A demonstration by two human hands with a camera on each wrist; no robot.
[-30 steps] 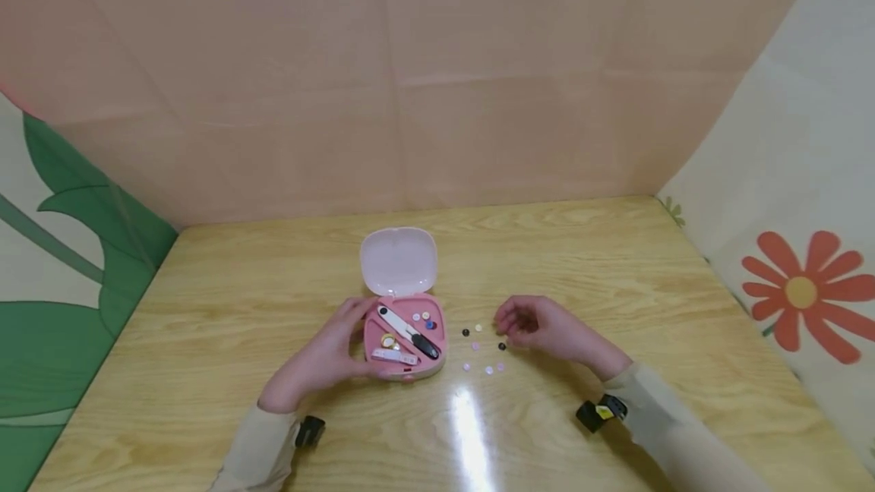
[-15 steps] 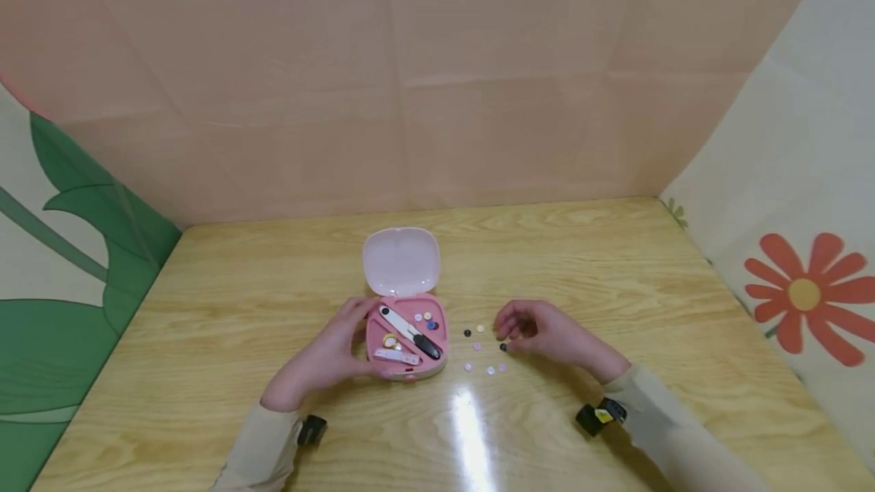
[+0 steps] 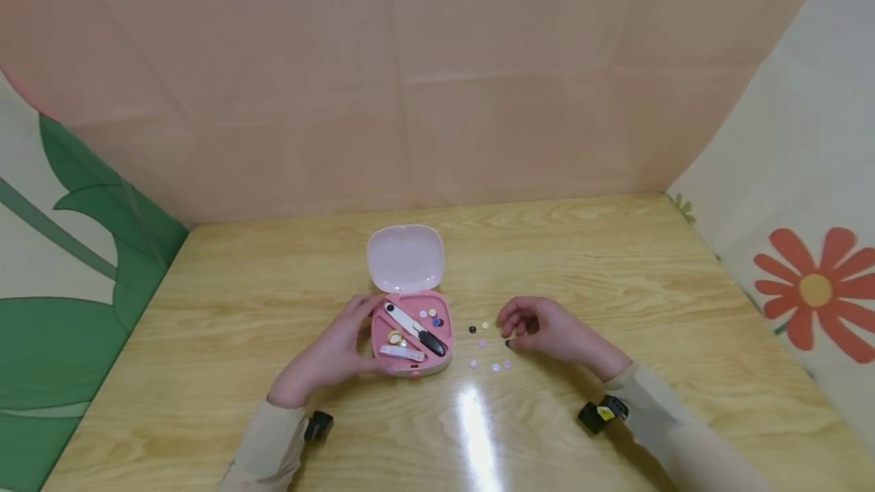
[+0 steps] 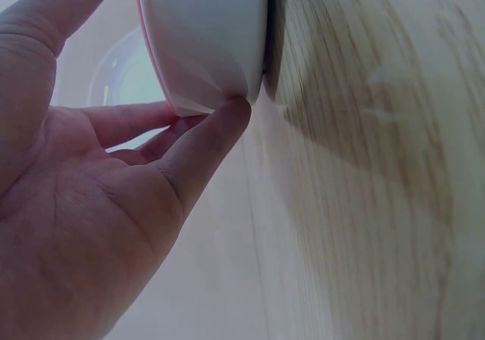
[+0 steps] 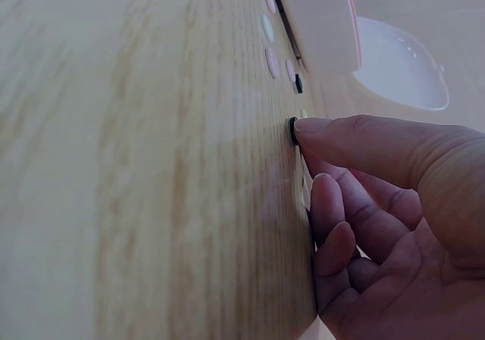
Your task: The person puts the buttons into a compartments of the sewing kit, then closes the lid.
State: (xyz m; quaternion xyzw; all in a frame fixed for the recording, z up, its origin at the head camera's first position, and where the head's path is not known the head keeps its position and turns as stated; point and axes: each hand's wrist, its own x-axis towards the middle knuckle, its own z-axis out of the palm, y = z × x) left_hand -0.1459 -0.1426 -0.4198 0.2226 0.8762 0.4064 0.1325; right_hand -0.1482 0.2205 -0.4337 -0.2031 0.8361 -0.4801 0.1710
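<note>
An open pink sewing box (image 3: 447,325) stands on the table with its pale lid (image 3: 406,258) raised. My left hand (image 3: 335,351) grips its left side, thumb at the front and fingers towards the back; the left wrist view shows fingertips against the white outer wall (image 4: 208,37). Inside lie a white and black tool (image 3: 415,329), a white strip-like piece (image 3: 402,354), a small yellow-rimmed round item (image 3: 395,338) and several buttons (image 3: 432,313). My right hand (image 3: 550,329) has its thumb on a black button (image 5: 293,131) at the tabletop, fingers curled behind; the index fingertip is partly hidden.
Between box and right hand lie loose buttons: another black one (image 3: 472,329), a cream one (image 3: 485,325), a white one (image 3: 496,367) and several pink ones (image 3: 481,343). The wooden table (image 3: 581,249) meets a pink backdrop (image 3: 424,97) behind.
My right thumb has come onto the black button, which lay just beside the fingertips before. The left hand keeps its grip on the box. The whole head view has shifted slightly.
</note>
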